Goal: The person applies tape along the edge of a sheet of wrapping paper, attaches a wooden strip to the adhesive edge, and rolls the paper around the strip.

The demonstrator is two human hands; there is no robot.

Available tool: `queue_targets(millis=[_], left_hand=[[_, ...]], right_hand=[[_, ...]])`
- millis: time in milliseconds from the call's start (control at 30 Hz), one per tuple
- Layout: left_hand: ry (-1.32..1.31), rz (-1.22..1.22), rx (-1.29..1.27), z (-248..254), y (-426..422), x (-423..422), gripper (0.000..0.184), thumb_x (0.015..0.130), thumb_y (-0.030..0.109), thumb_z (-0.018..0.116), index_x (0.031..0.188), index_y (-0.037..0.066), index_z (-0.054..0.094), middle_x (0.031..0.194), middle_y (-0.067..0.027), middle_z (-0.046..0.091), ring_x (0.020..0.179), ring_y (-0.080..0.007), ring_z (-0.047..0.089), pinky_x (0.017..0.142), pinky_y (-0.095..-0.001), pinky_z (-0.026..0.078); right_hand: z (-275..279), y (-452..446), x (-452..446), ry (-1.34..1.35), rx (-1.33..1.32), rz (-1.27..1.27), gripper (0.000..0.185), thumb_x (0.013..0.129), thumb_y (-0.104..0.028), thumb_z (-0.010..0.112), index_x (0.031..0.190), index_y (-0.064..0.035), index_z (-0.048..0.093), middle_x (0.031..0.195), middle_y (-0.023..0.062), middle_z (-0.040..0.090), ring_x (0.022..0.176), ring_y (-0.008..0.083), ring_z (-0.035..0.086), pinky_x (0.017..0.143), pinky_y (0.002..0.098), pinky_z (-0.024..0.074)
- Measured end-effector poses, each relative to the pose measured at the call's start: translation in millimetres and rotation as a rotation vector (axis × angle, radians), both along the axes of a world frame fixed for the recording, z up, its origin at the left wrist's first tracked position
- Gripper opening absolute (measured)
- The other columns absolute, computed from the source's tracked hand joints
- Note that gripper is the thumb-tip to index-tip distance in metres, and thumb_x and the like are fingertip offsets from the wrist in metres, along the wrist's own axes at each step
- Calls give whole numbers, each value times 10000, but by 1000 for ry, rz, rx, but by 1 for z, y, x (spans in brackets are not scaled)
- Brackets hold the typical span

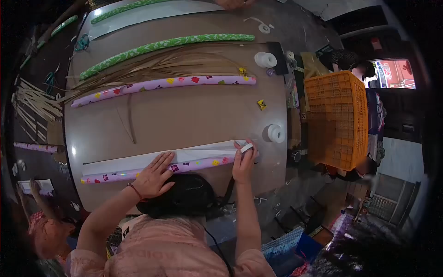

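Table (194, 111), lilac roll (198, 165), tape spools (275, 134), orange crate (334, 120)

We note dim interior light — an overbright opening (395, 74) at right, glare on the worktop (194, 113), strong fisheye curvature, blackened corners.

Long lilac paper sheet, partly rolled (190, 165): scattered plum, red and yellow motifs; plain white reverse.
Slim lilac paper tube (161, 84): similar motifs, some green.
Long bright-green paper tube (170, 45): white curling pattern.
Thin flat strips (138, 69): tan brown.
Boxy slatted plastic crate (334, 115): solid orange.
Round tape roll (275, 134): white.
Broad flat tabletop (198, 106): plain dull brown.
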State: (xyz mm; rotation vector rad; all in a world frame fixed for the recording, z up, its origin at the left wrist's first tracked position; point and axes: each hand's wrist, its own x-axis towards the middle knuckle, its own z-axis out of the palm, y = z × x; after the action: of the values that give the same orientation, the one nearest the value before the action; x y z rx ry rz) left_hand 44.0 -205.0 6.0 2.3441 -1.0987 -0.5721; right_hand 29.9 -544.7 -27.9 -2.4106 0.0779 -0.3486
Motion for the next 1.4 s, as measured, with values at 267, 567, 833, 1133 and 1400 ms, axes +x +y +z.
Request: queue_targets(millis=[267, 567, 833, 1133, 1400], left_hand=[[-19, 6, -52, -2, 0, 0, 317, 921, 336, 592, 982, 24, 583, 1531, -296, 306, 1459, -406, 259, 1222, -464, 171], [-8, 19, -51, -4, 1, 0, 333, 931, 360, 571, 994, 33, 586, 1534, -296, 301, 1462, -401, 256, 1222, -464, 172], [11, 15, -53, -4, 2, 1, 337, 933, 359, 574, 1022, 34, 596, 1540, -286, 295, 1467, -393, 251, 1224, -462, 170], [8, 5, -72, -5, 2, 2, 319, 921, 344, 588, 976, 30, 597, 1535, -288, 305, 1458, -397, 268, 1224, -460, 172], [4, -8, -77, -2, 3, 4, 305, 920, 335, 586, 964, 33, 588, 1527, -294, 317, 1449, -406, 283, 1221, -464, 178]], right_hand=[[0, -8, 7, 81, -17, -15, 324, 1010, -189, 480, 1192, 55, 590, 1384, 194, 414, 1276, 343, 444, 1044, 450, 391], [-11, -5, 12, 28, -14, -109, 289, 983, -194, 584, 1160, 27, 646, 1420, 218, 409, 1251, 380, 489, 985, 464, 450], [-10, -2, 14, 105, -5, -161, 293, 954, -188, 639, 1194, -20, 653, 1433, 205, 431, 1290, 403, 469, 1014, 471, 442], [-8, 2, 17, 98, -146, -179, 244, 924, -151, 659, 1111, 6, 663, 1449, 169, 460, 1220, 349, 542, 963, 406, 484], [-11, 0, 17, 128, -155, -205, 270, 913, -198, 675, 1101, -4, 670, 1456, 148, 463, 1279, 352, 500, 1054, 436, 428]])
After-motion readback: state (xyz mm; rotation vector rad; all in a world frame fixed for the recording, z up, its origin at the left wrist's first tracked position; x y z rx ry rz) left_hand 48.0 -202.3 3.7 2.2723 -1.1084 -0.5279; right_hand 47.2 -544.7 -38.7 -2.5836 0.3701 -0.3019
